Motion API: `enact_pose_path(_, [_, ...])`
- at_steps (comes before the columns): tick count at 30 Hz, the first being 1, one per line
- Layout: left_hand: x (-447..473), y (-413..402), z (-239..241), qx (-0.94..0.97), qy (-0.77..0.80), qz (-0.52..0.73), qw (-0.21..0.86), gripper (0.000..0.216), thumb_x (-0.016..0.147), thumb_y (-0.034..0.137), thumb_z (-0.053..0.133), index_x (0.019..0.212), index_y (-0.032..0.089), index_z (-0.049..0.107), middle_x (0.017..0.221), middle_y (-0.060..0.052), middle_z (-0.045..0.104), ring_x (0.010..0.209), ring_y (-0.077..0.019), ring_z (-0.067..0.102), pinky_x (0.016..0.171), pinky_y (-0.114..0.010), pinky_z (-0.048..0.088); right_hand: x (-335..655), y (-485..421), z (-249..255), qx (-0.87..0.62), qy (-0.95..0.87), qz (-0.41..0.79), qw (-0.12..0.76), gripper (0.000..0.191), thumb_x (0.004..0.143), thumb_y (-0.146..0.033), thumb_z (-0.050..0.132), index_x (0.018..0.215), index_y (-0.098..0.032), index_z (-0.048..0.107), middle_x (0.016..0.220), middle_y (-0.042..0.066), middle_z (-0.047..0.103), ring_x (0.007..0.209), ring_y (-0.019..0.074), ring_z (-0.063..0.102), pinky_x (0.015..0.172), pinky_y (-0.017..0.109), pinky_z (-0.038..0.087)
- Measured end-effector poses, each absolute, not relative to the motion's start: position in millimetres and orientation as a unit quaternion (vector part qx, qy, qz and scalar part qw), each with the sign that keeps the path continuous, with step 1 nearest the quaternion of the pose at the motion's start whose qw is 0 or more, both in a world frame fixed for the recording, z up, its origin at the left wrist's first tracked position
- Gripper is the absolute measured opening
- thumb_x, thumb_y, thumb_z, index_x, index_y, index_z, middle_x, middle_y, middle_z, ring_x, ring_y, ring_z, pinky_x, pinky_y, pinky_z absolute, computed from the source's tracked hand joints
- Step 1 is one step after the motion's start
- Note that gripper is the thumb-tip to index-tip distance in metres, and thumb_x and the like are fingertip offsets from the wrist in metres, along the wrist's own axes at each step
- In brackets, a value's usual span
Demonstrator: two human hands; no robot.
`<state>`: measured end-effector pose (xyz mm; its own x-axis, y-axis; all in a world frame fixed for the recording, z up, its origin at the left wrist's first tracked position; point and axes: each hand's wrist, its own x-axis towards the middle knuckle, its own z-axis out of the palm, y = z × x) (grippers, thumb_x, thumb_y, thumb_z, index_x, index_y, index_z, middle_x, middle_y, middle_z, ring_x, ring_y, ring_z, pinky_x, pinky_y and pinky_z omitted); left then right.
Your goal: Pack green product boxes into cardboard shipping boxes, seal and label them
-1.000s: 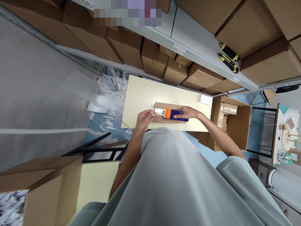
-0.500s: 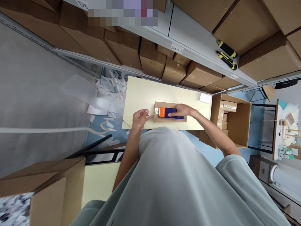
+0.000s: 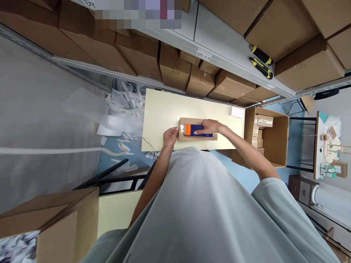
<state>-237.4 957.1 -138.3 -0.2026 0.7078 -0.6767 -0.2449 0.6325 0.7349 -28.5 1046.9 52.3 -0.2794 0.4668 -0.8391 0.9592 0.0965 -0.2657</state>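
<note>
Cardboard box [image 3: 192,121] lies below right hand [image 3: 211,126] — beside left hand [image 3: 170,137].

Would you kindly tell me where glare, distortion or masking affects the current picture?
Head view: glare whitens the tape at the left end of the box, and glints off a small box inside the open carton; head view again: it looks wide-angle, with the shelf slanting and the shirt looming large; also head view: coarse pixelation masks part of the top edge.
</note>
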Motion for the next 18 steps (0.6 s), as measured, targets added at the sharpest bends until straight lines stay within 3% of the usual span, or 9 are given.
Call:
enact_pose_path(3, [-231.9, 949.4, -145.6, 0.178, 0.689, 0.384, 0.589, 0.052, 0.080, 0.051, 0.090, 0.114, 0.014, 0.077, 0.098, -0.009, 0.077, 0.091, -0.0221, 0.075, 0.081, -0.032, 0.063, -28.4, 1045.7, 52.8, 0.528, 0.680, -0.411, 0.300, 0.066, 0.091, -0.083, 0.073, 0.086, -0.018, 0.076, 0.089, 0.008, 0.082, 0.074, 0.0192, 0.070, 0.063, 0.027, 0.041])
enact_pose_path(6, [-236.5, 938.6, -147.9, 0.209, 0.723, 0.373, 0.542, 0.068, 0.083, 0.045, 0.088, 0.140, 0.012, 0.071, 0.120, -0.017, 0.077, 0.111, -0.0275, 0.078, 0.099, -0.039, 0.064, -30.1, 1044.2, 55.9, 0.532, 0.681, -0.400, 0.307, 0.068, 0.090, -0.085, 0.074, 0.088, -0.017, 0.077, 0.090, 0.008, 0.082, 0.074, 0.0197, 0.071, 0.063, 0.027, 0.041])
enact_pose_path(9, [-241.0, 926.6, -143.5, 0.272, 0.695, 0.403, 0.529, 0.060, 0.098, 0.042, 0.070, 0.151, 0.013, 0.067, 0.149, -0.021, 0.071, 0.141, -0.0307, 0.069, 0.124, -0.043, 0.052, -32.6, 1043.1, 57.1, 0.531, 0.681, -0.399, 0.308, 0.069, 0.090, -0.085, 0.073, 0.091, -0.016, 0.079, 0.091, 0.009, 0.082, 0.075, 0.0198, 0.071, 0.063, 0.027, 0.041])
enact_pose_path(11, [-240.8, 919.2, -138.8, 0.332, 0.636, 0.410, 0.563, 0.062, 0.101, 0.041, 0.062, 0.159, 0.018, 0.062, 0.165, -0.016, 0.062, 0.157, -0.0312, 0.057, 0.134, -0.045, 0.042, -33.9, 1042.8, 55.7, 0.533, 0.683, -0.392, 0.310, 0.069, 0.092, -0.084, 0.071, 0.093, -0.016, 0.080, 0.093, 0.009, 0.083, 0.076, 0.0197, 0.072, 0.063, 0.027, 0.041])
enact_pose_path(14, [-237.8, 913.5, -133.4, 0.425, 0.549, 0.338, 0.635, 0.091, 0.095, 0.044, 0.073, 0.177, 0.023, 0.039, 0.182, -0.013, 0.042, 0.169, -0.0354, 0.039, 0.140, -0.049, 0.032, -34.6, 1042.9, 52.2, 0.537, 0.684, -0.377, 0.319, 0.070, 0.092, -0.085, 0.071, 0.091, -0.015, 0.081, 0.094, 0.011, 0.084, 0.076, 0.0206, 0.073, 0.062, 0.027, 0.041])
enact_pose_path(18, [-235.7, 925.5, -127.1, 0.546, 0.517, 0.251, 0.609, 0.147, 0.078, 0.052, 0.095, 0.183, 0.015, -0.001, 0.190, -0.024, 0.006, 0.177, -0.0435, 0.011, 0.143, -0.056, 0.021, -32.9, 1042.2, 50.5, 0.535, 0.682, -0.380, 0.324, 0.073, 0.090, -0.087, 0.072, 0.088, -0.015, 0.082, 0.091, 0.012, 0.084, 0.076, 0.0218, 0.073, 0.061, 0.028, 0.042])
